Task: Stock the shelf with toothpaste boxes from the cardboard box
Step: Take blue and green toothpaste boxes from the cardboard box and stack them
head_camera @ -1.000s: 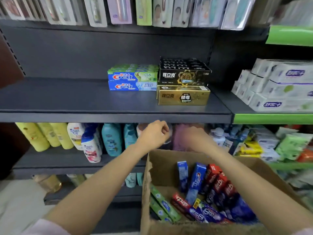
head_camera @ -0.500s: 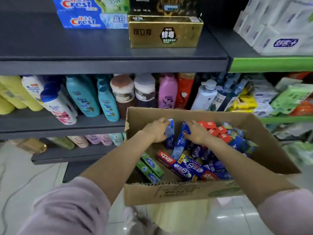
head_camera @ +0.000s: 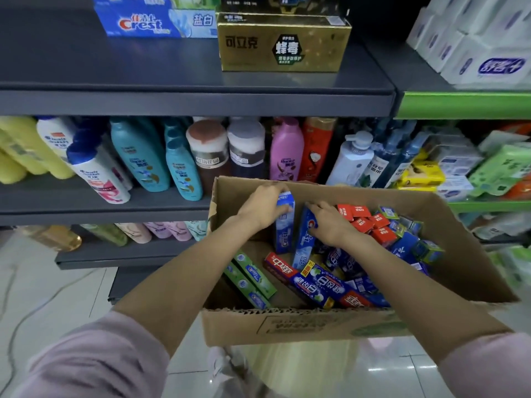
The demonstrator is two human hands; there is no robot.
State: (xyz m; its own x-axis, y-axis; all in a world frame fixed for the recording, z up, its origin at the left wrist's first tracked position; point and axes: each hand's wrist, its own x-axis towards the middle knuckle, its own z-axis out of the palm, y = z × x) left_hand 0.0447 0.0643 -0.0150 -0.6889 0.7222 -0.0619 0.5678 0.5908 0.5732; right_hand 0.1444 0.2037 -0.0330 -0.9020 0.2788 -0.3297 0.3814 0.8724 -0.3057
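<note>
Inside cardboard box [head_camera: 316, 328]: left hand [head_camera: 263, 208] fingers grip upright Crest box [head_camera: 284, 225].

The dark shelf [head_camera: 115, 70] in front of me is carrying a blue Crest box [head_camera: 156, 24] at its far side, with a gold toothpaste box [head_camera: 283, 43] sitting just right of it.

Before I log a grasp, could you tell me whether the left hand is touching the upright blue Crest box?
Touching. The head view shows the left hand with fingers curled round the upright blue Crest box.
</note>
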